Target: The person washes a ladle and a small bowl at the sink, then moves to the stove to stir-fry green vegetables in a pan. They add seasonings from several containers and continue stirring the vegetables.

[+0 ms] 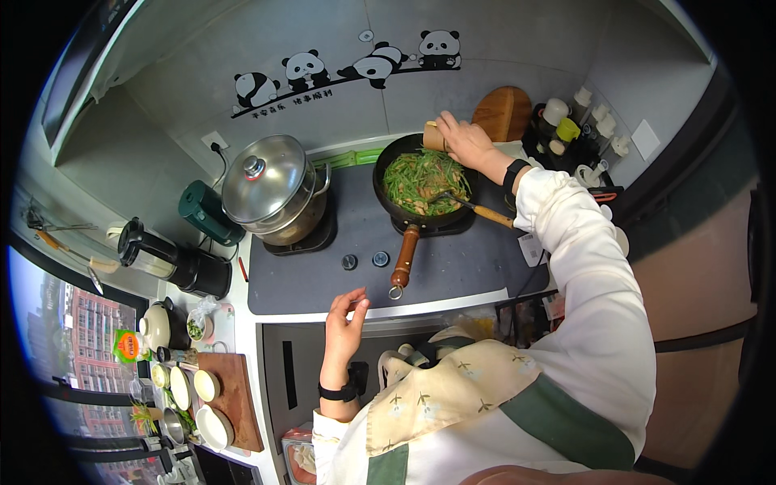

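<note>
My right hand grips a small tan container, tilted over the far edge of a black wok. Green strips mixed with lighter pieces fill the wok, and a metal spatula with a wooden handle rests in them, its handle over the right rim. The wok's wooden handle points towards me. My left hand is empty, fingers apart and slightly curled, near the front edge of the stove. Whatever is inside the tan container is hidden.
A lidded steel pot stands on the left burner, beside a green kettle and a blender. Bottles and a round wooden board are at the back right. White bowls and a cutting board lie at lower left.
</note>
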Demonstrator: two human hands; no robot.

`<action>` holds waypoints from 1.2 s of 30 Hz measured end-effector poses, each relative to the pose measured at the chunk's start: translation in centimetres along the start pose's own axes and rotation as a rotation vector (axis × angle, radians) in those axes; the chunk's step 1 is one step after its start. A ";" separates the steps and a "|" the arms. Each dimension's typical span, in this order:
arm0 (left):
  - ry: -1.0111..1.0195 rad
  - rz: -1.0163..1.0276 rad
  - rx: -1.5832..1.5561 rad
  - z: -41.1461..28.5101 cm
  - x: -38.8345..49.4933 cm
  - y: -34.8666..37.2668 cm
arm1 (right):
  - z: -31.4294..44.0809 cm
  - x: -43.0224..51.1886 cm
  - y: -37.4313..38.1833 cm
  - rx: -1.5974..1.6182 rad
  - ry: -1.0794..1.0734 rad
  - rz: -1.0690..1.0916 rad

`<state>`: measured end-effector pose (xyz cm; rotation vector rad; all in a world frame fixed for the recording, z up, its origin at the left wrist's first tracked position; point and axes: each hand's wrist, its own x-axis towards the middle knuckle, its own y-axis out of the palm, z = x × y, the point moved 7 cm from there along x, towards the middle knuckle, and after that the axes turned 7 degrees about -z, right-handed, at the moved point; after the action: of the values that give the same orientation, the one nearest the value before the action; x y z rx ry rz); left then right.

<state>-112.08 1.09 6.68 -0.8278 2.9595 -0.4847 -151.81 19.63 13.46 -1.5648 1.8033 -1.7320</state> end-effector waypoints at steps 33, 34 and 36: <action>0.013 0.036 0.017 -0.9 0.2 0.2 | -0.3 -1.1 -0.6 -0.033 -0.029 -0.074; 0.017 0.041 0.014 -0.9 0.3 0.2 | -0.4 -1.0 -1.2 -0.057 -0.008 -0.138; 0.029 0.070 0.029 -0.7 0.5 0.0 | -0.5 -1.0 -0.4 -0.087 0.016 0.095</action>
<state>-112.63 1.07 7.41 -0.7178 2.9887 -0.5389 -151.59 20.81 13.43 -1.4753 1.9516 -1.6492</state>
